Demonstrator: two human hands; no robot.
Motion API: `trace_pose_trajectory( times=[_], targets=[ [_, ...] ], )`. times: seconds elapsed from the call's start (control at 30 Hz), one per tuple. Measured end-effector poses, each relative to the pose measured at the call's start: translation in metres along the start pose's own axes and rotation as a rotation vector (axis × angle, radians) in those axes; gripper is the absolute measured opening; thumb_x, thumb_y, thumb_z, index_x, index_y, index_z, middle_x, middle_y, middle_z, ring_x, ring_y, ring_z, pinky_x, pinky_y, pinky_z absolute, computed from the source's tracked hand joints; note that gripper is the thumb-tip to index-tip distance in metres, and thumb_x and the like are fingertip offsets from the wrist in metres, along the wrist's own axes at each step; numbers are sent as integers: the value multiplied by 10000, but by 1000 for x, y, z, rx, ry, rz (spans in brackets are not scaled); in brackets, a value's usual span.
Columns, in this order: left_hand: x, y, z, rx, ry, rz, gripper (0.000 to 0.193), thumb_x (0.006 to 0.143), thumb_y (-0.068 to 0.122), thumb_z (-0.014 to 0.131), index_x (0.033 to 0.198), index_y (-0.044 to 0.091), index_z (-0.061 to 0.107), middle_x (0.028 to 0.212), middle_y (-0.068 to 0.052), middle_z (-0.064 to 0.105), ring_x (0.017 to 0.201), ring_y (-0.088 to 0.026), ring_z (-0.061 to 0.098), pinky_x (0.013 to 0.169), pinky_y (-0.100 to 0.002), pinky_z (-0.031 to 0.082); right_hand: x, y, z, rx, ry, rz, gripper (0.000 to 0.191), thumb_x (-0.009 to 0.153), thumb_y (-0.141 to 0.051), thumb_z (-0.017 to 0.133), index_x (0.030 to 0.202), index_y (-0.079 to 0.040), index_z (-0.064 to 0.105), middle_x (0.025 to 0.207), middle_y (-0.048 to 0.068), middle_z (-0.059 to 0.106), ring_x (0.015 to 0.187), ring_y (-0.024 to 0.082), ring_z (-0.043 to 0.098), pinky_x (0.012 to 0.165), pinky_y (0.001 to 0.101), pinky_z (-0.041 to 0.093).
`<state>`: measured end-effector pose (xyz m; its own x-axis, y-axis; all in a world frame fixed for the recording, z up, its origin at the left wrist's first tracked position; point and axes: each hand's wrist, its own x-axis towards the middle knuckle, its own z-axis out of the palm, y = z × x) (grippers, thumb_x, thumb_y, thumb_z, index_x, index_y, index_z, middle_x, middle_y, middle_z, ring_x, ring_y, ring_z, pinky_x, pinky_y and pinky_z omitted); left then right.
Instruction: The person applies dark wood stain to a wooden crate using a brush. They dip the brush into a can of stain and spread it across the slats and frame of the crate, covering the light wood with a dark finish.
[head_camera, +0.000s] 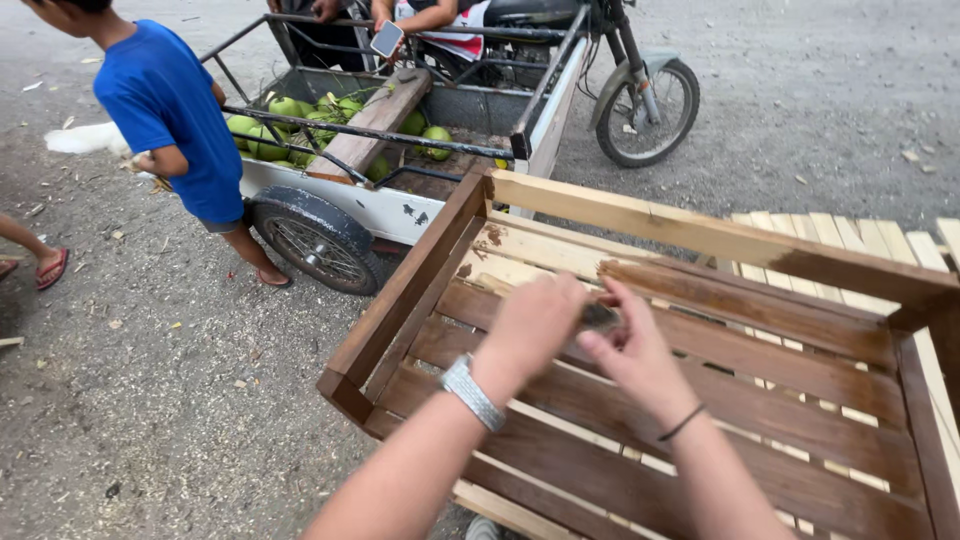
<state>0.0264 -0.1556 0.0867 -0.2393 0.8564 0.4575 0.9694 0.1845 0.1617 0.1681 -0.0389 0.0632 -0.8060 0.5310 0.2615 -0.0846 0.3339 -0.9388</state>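
My left hand (533, 322), with a silver bracelet on the wrist, is curled over a small dark object (601, 317). My right hand (632, 358), with a thin black wristband, pinches the same object from the other side. I cannot tell what the object is. Both hands hover inside a wooden slatted crate (690, 232) lying on its side. Most of its slats are stained dark brown. The slats at the far left and the top rail are still pale bare wood.
A motorbike (640, 105) with a sidecart (330, 205) full of green coconuts (270, 125) is parked beyond the crate. A child in a blue shirt (170, 110) stands by the cart's wheel. A seated person's hand holds a phone (386, 38). Pale slats (850, 235) lie on the gravel behind.
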Motion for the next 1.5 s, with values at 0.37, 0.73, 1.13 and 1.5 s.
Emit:
trace_pose_trajectory(
  times=[0.37,0.73,1.13,1.5],
  targets=[
    [-2,-28,-84,-412,-29,-45,543,765,269,816,1184,14,584,1153,-187,630,979,-385,656,778,-468,543,56,2,23,216,326,250,261,1051,-257,488,1057,-40,633,836,60,693,540,113,630,452,255,486],
    [-45,-250,-83,-663,108,-534,275,984,188,554,1129,36,733,1014,-105,789,933,-205,763,835,-331,578,154,53,141,394,430,293,155,974,-207,612,977,-52,619,811,102,682,477,145,621,400,277,477],
    [-77,-289,48,-691,-314,-672,320,938,226,567,1164,86,745,1117,-139,766,1040,-253,736,926,-370,550,151,56,109,-197,493,278,224,1011,-222,603,925,-24,663,695,124,679,471,130,608,414,276,455],
    [-95,-276,53,-710,-340,-730,337,932,231,572,1182,85,743,1136,-133,762,1053,-255,732,938,-374,546,190,77,168,132,565,167,192,1008,-199,568,897,-43,571,731,85,660,452,116,572,380,275,425]
  ],
)
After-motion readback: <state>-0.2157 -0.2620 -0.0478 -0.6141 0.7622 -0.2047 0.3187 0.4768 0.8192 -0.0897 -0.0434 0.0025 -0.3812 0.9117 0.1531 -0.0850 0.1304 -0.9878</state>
